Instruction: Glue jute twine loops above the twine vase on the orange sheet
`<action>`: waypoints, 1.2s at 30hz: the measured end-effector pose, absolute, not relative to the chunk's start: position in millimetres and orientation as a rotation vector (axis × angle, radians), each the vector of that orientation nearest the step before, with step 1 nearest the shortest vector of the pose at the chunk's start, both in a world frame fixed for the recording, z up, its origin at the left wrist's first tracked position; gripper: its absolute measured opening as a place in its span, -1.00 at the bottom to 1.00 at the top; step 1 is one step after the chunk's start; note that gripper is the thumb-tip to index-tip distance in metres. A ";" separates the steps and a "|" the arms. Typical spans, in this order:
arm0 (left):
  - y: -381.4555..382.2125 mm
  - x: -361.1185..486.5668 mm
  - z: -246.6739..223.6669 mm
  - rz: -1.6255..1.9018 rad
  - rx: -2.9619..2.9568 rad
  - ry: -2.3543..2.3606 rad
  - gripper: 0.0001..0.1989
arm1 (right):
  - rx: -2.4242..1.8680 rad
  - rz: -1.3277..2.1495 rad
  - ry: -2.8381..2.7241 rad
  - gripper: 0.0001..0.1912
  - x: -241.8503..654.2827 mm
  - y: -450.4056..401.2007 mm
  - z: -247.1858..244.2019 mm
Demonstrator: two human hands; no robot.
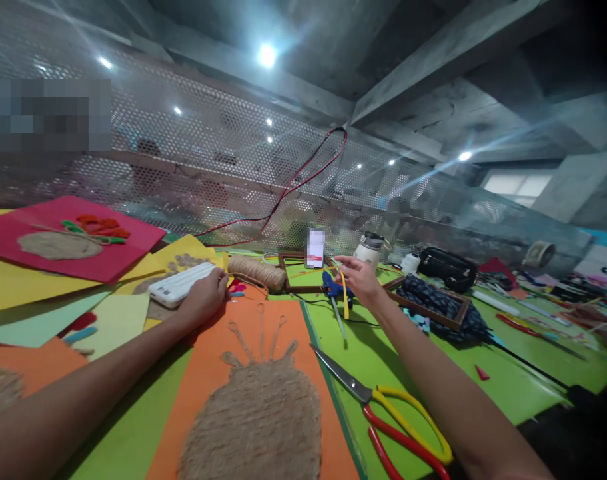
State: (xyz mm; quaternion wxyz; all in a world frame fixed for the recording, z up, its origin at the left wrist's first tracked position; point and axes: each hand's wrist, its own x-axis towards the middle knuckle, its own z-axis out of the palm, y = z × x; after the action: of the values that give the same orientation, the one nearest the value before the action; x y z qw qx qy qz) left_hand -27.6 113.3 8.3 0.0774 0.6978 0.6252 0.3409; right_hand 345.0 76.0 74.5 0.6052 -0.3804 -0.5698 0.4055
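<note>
- Watching from my end, the yellow strip (345,295) is right at the fingertips of my right hand (364,279), so that hand is the near one by a mile. It hangs just below them, long axis running roughly up and down, in front of the blue glue gun (332,285).
- Right fingers are partly stretched out, not clenched. Honestly can't tell if they're pinching the strip or only touching it.
- Right arm reaches forward and inward from the lower right, wrist above the green tabletop (383,360), fingers toward the phone (315,248), which stands upright past them.
- Left hand (210,290) is well apart from the strip, curled at the right-hand end of the white power bank (176,285). It's touching, but I can't see whether that's a real grip or only a rest.
- Left arm slants in from the lower left, with the twine spool (257,273) just beyond the knuckles.
- Between the forearms lies the orange sheet (170,427) with its twine-covered shape (263,413). The scissors (366,393) are beside it, blades slanting away and to the left.
</note>
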 end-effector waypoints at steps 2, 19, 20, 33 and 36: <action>113.8 -28.1 7.7 1.022 2.104 1.845 -0.74 | -0.872 0.942 -1.300 -0.54 345.8 77.5 72.3; 108.7 -25.9 12.0 0.988 2.138 1.849 -0.77 | -0.834 0.854 -1.268 -0.46 335.3 77.9 67.8; 108.5 -25.8 12.2 0.988 2.135 1.848 -0.77 | -0.841 0.849 -1.268 -0.47 334.7 77.5 67.9; 113.5 -30.1 7.9 0.900 2.142 1.854 -0.71 | -0.952 0.819 -1.332 -0.65 306.9 71.4 48.2; 111.3 -29.3 8.2 0.837 2.148 1.868 -0.74 | -0.980 0.795 -1.338 -0.69 304.9 71.9 40.0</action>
State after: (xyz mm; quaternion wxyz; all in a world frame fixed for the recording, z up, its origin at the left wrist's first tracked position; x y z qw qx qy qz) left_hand -29.3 111.3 8.2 0.0870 0.7212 0.6272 0.2809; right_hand 304.9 71.9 40.0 0.6062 -0.4238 -0.5786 0.3438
